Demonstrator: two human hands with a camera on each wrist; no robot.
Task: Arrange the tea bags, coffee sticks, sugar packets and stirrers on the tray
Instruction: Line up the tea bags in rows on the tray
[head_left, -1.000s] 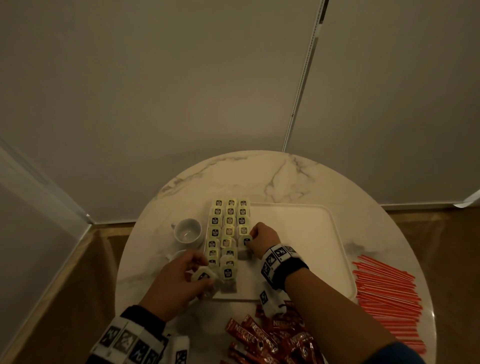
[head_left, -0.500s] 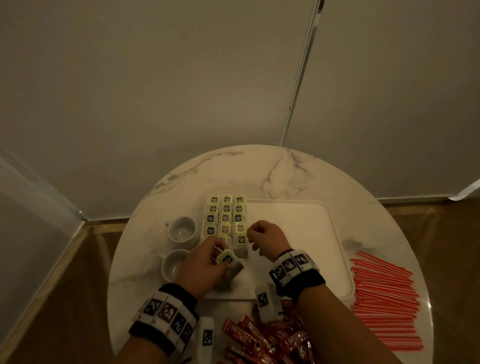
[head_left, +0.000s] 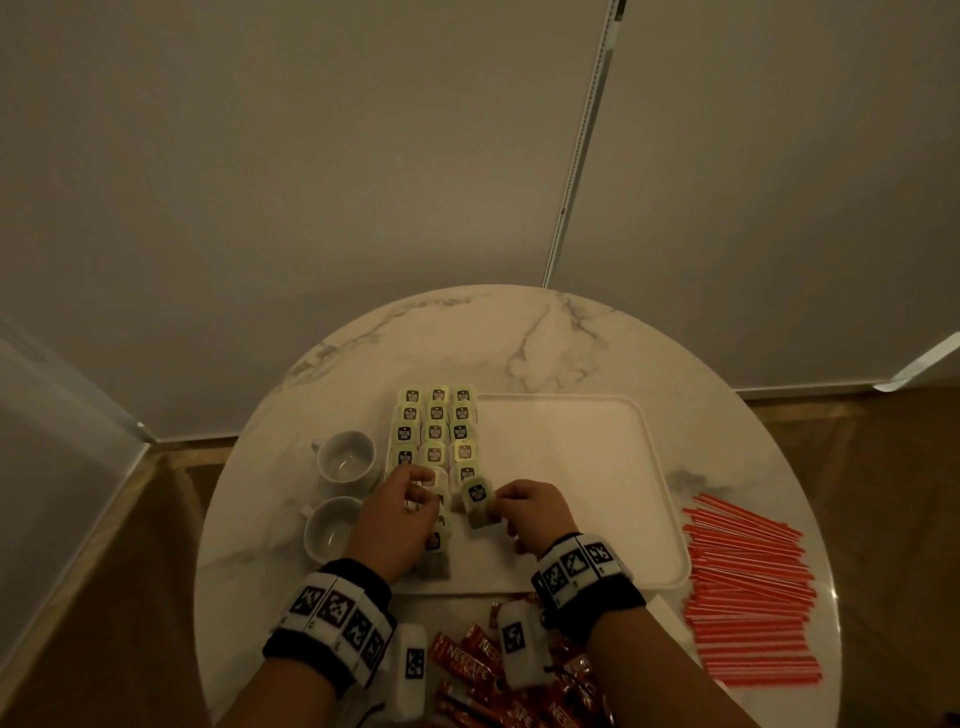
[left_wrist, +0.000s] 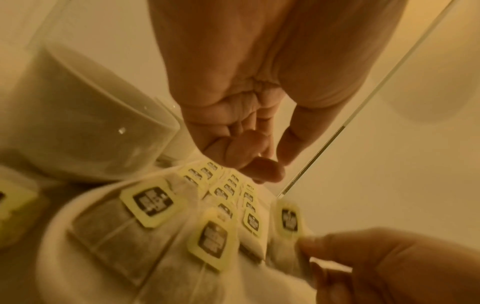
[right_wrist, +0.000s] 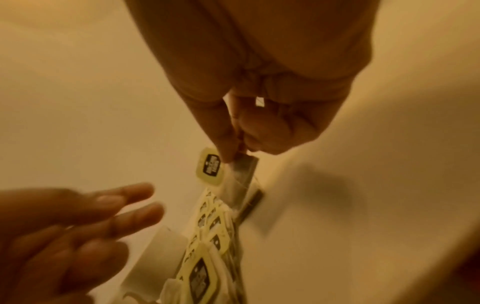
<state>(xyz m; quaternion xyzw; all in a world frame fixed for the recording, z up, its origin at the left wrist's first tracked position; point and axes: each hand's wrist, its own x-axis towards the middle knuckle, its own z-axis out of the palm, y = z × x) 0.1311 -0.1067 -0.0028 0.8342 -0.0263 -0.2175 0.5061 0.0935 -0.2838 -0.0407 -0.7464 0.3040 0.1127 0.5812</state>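
A white tray (head_left: 582, 467) lies on the round marble table (head_left: 519, 338). Tea bags (head_left: 436, 431) with yellow tags fill three columns on its left side. My right hand (head_left: 498, 501) pinches one tea bag (head_left: 477, 500) between thumb and forefinger, just above the near end of the right column; the right wrist view shows this tea bag (right_wrist: 240, 174) hanging from the fingertips (right_wrist: 226, 156). My left hand (head_left: 415, 491) hovers over the middle column with relaxed fingers (right_wrist: 130, 197) and holds nothing. Red coffee sticks (head_left: 483, 670) lie at the near edge. Red stirrers (head_left: 748, 587) lie to the right.
Two white cups (head_left: 348, 460) (head_left: 332, 527) stand left of the tray, close to my left hand. The tray's right half is bare. A pale wall rises behind the table, and wooden floor shows on both sides.
My left hand brought a tea bag from the tray's near left corner to the rows. The right hand took it, and the left hand let go.
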